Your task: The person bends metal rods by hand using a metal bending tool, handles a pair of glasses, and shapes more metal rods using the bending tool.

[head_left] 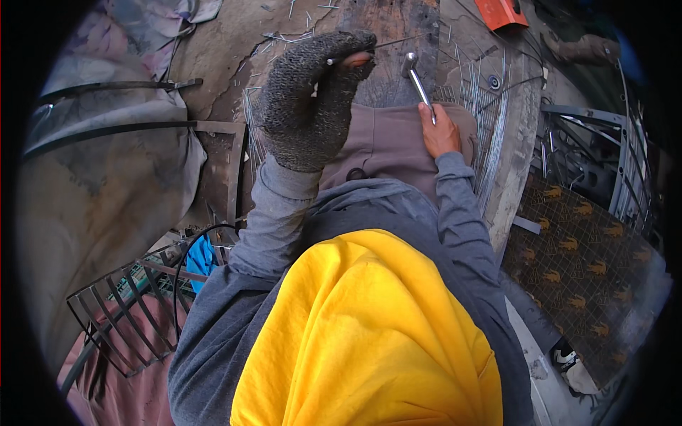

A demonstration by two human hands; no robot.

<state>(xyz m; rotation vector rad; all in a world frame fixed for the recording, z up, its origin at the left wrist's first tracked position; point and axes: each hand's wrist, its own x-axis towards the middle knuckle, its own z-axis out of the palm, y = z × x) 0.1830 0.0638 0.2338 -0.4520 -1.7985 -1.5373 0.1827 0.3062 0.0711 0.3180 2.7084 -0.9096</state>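
My left hand (305,106) wears a dark grey knitted glove with a bare thumb tip showing. It is raised in front of me, its fingers closed in a pinch on a thin metal rod (401,40) that sticks out to the right. In my bare right hand (442,132) is a small hammer (419,82), gripped by its shiny metal handle. The hammer's head points away from me, above a worn, dark-stained wooden board (387,18). The hammer and the rod do not touch.
Bundles of thin metal rods (490,142) lie beside my legs, with loose pieces scattered ahead. An orange object (501,13) sits far right. A metal frame (142,129) and a barred rack (124,323) stand left; a brown patterned board (582,263) is at right.
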